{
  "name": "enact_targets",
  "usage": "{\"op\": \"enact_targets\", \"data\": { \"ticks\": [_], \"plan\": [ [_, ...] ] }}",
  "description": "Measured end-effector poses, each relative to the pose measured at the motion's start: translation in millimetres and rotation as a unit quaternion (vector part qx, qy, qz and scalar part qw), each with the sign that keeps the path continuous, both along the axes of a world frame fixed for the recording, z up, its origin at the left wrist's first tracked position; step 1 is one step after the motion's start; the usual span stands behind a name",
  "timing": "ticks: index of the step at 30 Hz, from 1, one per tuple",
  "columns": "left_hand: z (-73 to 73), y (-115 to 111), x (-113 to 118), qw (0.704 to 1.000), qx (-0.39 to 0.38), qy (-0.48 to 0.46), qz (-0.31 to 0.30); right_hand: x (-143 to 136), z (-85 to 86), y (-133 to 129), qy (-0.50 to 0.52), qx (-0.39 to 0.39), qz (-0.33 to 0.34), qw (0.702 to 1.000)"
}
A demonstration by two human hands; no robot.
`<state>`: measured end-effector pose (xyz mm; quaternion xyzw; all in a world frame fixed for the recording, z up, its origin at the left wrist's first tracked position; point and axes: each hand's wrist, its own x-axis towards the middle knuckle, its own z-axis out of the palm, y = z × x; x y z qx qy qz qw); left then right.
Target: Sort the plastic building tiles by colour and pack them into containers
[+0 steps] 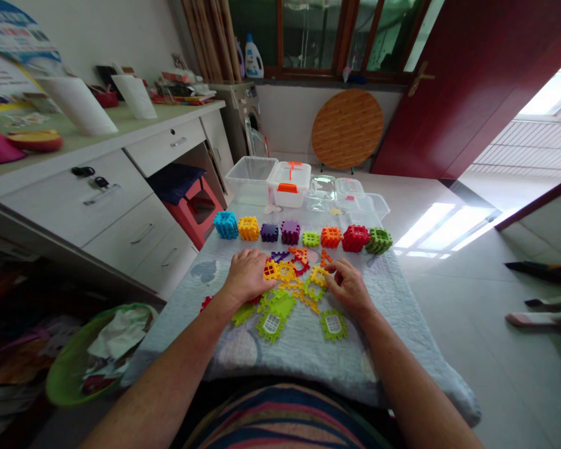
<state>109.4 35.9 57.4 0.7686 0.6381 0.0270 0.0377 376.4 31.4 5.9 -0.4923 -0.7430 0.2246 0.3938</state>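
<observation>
My left hand (247, 274) is closed at the left edge of a yellow interlocking plastic tile (271, 269); some fingertips are hidden. My right hand (350, 285) pinches another yellow tile (318, 275) between thumb and fingers. Between the hands lie more yellow tiles (287, 270) and thin yellow pieces. Nearer to me are lime-green tiles, one with a white window grid (272, 323) and a similar one (333, 324) to its right. Red pieces (206, 303) peek out beside my left forearm. Orange and red pieces (300, 257) lie just beyond the yellow ones.
Across the cloth-covered table (383, 368) runs a row of tile stacks sorted by colour, from light blue (225, 225) to green (378, 241). Behind stand clear plastic boxes, one with an orange-latched lid (290, 187). A desk (121, 181) and red stool (191, 209) are at left.
</observation>
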Motion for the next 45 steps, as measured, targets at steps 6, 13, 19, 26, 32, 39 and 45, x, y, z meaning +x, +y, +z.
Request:
{"op": "enact_targets", "data": {
  "ticks": [6, 13, 19, 26, 32, 39, 45],
  "plan": [
    [0.7, 1, 4, 0.999, 0.026, 0.016, -0.024, 0, -1.0, 1, 0.009, -0.004, 0.004, 1.0],
    [36.6, 37, -36, 0.993, 0.109, -0.013, -0.053, 0, -0.4, 0, 0.011, -0.012, 0.002, 1.0],
    [59.9, 108, -79, 0.996, 0.053, 0.066, -0.036, 0, -0.7, 1, 0.015, -0.016, -0.003, 1.0],
    [59.1, 140, -81, 0.991, -0.04, 0.114, -0.056, 0, -1.4, 2, 0.009, -0.019, -0.001, 1.0],
    [57.1, 149, -83, 0.99, -0.071, 0.11, -0.055, 0, -1.1, 3, 0.006, -0.023, -0.002, 1.0],
    [48.7, 154, -83, 0.99, -0.085, 0.104, -0.05, 0, -2.4, 4, 0.003, -0.021, -0.001, 1.0],
    [44.7, 153, -80, 0.991, -0.059, 0.112, -0.051, 0, -1.3, 2, 0.009, -0.018, -0.001, 1.0]
  ]
}}
